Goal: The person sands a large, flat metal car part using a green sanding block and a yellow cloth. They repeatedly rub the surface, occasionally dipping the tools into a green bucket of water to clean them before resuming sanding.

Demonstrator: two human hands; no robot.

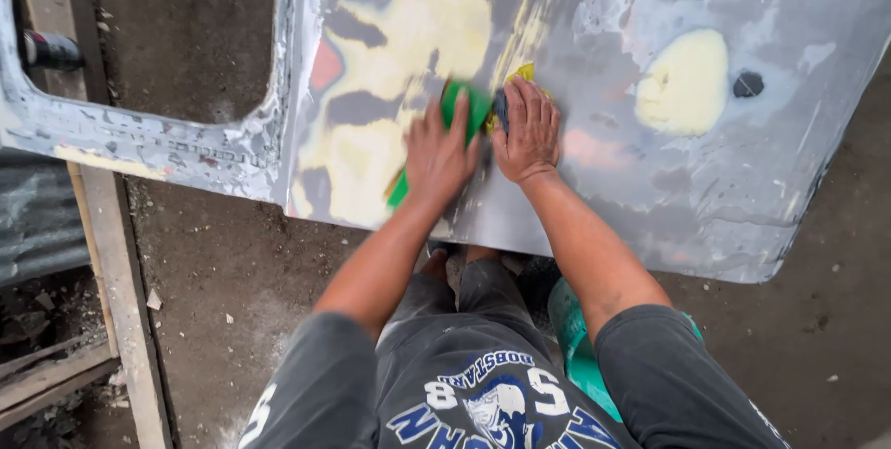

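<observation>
We press both hands flat on a grey car door panel that lies across our knees. Our left hand bears down on a green sanding block, palm on top and fingers spread over it rather than curled round. Our right hand lies just beside it, fingers together and flat on a dark pad with a bit of yellow sheet showing at the fingertips; we cannot tell whether the thumb pinches that sheet. The block sits mid-panel, at the edge of the large pale yellow filler patch.

The left hand is blurred, so we judge it is moving; with only palm pressure the block could slip out sideways. Uneven pressure could also gouge the soft filler or cut through to bare metal at the patch rim. The panel rests unclamped, so a hard push could rock it.

The near edge of the panel lies close under our wrists, and the window opening lies to the left. There is open panel to the right, up to the 2nd, smaller filler patch. A teal bucket stands by our right knee, and wooden planks run along the left.
</observation>
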